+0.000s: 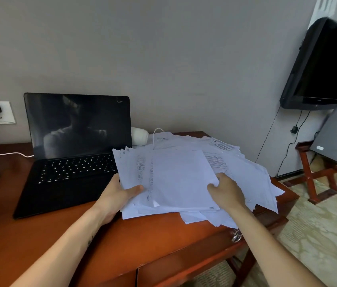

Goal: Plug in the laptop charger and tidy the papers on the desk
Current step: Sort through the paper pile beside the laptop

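On the table (153, 241), right of the laptop (76, 146), papers (180, 175) are gripped by the left hand (120, 195) and right hand (227, 191); edges should be squared before stacking.

Print on the papers (181, 177) is too blurred.
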{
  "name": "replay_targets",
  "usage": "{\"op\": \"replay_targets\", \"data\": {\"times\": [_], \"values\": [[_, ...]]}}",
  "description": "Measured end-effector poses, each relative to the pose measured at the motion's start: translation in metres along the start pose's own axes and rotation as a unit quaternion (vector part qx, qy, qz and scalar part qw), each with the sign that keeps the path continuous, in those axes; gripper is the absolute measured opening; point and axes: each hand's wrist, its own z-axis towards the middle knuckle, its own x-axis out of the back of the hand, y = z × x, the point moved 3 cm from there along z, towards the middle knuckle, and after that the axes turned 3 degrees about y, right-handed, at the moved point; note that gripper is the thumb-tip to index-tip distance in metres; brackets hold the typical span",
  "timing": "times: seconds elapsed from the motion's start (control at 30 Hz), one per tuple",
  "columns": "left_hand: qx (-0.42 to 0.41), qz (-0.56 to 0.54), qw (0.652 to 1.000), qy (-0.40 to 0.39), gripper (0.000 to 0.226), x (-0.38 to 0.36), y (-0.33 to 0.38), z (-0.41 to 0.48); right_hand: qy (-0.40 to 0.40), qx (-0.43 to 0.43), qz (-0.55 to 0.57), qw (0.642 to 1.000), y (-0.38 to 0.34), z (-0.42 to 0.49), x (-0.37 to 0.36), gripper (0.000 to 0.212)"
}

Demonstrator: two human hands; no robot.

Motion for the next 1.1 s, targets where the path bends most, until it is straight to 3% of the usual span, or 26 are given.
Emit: {"op": "replay_targets", "data": {"times": [0.07,0.13,0.3,0.4,0.53,0.63,0.8,0.9,0.97,1.1], "values": [[0.002,-0.001,1.0,0.0,0.069,0.001,0.0,0.001,-0.036,0.021,-0.043,0.998,-0.003,-0.002,-0.008,0.032],[-0.006,-0.006,1.0,-0.003,0.063,0.0,0.0,0.001,-0.058,0.041,-0.077,0.995,-0.008,-0.004,-0.013,0.027],[-0.003,-0.02,1.0,-0.002,0.063,-0.002,0.001,0.0,-0.071,0.105,-0.055,0.99,-0.022,-0.008,-0.03,0.014],[0.016,-0.018,1.0,0.0,0.065,-0.002,0.001,-0.002,-0.086,0.157,-0.032,0.983,-0.032,-0.015,-0.04,0.051],[0.052,-0.003,0.998,-0.042,0.072,0.004,-0.001,-0.005,-0.074,0.182,-0.018,0.98,-0.038,-0.023,-0.049,0.052],[0.028,0.034,0.999,-0.03,0.078,0.005,0.002,-0.009,-0.059,0.167,0.052,0.983,-0.035,-0.027,-0.053,0.051],[-0.051,0.057,0.997,0.03,0.064,0.006,0.013,-0.011,-0.042,0.106,0.189,0.975,-0.04,-0.019,-0.044,0.046],[-0.101,0.054,0.992,0.056,0.063,0.004,0.019,-0.014,-0.05,0.067,0.309,0.947,-0.052,-0.009,-0.031,0.035],[-0.128,0.049,0.988,0.072,0.061,0.005,0.024,-0.016,-0.055,0.084,0.369,0.924,-0.063,-0.009,-0.02,0.028],[-0.185,0.066,0.974,0.116,0.058,0.008,0.033,-0.02,-0.014,0.135,0.416,0.899,-0.08,-0.023,-0.009,0.033]]}}
